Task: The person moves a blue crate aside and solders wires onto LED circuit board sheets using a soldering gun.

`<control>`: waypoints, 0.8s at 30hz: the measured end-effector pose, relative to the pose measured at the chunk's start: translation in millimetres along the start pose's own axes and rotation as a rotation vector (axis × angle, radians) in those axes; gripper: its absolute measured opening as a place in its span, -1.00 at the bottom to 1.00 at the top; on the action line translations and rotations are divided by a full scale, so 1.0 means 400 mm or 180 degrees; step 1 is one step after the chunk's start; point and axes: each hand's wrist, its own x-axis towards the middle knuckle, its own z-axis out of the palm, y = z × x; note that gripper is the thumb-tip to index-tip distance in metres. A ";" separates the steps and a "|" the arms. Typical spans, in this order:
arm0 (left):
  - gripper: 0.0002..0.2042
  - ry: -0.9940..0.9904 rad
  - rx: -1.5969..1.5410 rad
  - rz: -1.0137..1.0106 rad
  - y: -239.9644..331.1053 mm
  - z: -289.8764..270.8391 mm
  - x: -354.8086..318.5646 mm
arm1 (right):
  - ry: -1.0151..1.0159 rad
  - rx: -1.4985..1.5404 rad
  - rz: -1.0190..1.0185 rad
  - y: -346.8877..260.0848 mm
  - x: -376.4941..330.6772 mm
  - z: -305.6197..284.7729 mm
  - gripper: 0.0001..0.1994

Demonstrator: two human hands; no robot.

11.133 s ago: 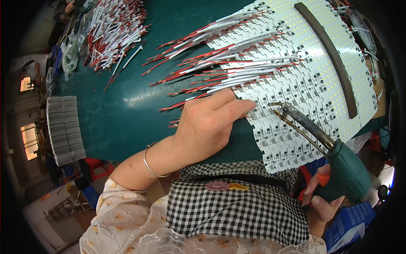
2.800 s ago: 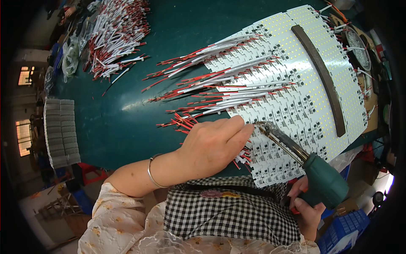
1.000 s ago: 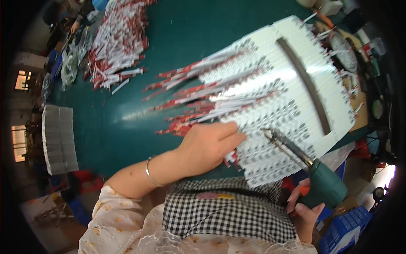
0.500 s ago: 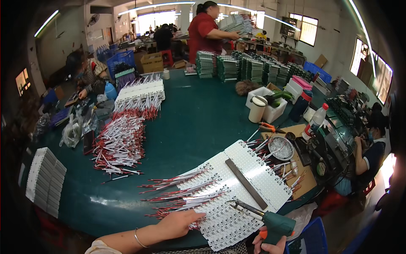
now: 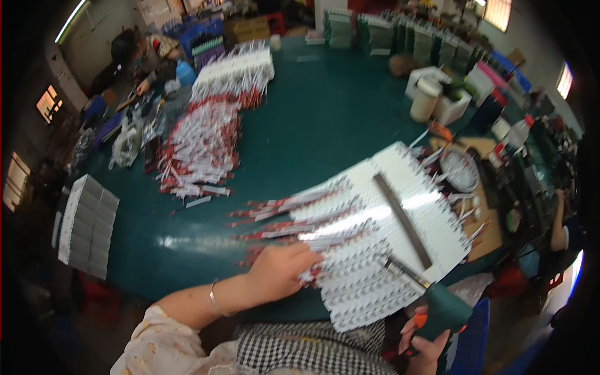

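Observation:
A broad sheet of white circuit boards (image 5: pixel 359 290) lies slanted on the green table. Rows of white wires with red ends (image 5: pixel 300 228) stick out from its left side. My left hand (image 5: pixel 281 270) is at the board edge, its fingers pinched together over a white and red wire end; blur and the fingers partly hide it. My right hand (image 5: pixel 425 344) is wrapped round a green soldering gun (image 5: pixel 447 309) with an orange trigger. The gun's long metal tip points up and left, just above the boards. Across the sheet lies a dark flat bar (image 5: pixel 403 220).
A big pile of red and white wires (image 5: pixel 200 147) lies on the far left, by stacked boards (image 5: pixel 234 72). A grey-white board stack (image 5: pixel 89 226) stands near left. Right of the sheet are a bowl (image 5: pixel 459 170), a lidded cup (image 5: pixel 425 100) and a bottle (image 5: pixel 519 132). Two people sit nearby.
My view has tipped downward, so the table sits higher and my checked clothing shows. My left hand stays at the board edge, my right still holds the soldering gun by the boards.

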 end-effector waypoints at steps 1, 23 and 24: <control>-0.56 -0.0022 -0.0002 -0.0019 -0.003 0.009 -0.001 | 0.0002 -0.0060 0.0010 0.007 -0.001 -0.006 -0.33; -0.58 -0.0322 -0.0066 0.0120 -0.018 0.096 -0.002 | 0.0183 -0.0662 0.0271 0.024 -0.027 -0.030 -0.34; -0.58 -0.0308 -0.0083 0.0143 -0.019 0.101 -0.002 | 0.0189 -0.0662 0.0284 0.025 -0.027 -0.028 -0.34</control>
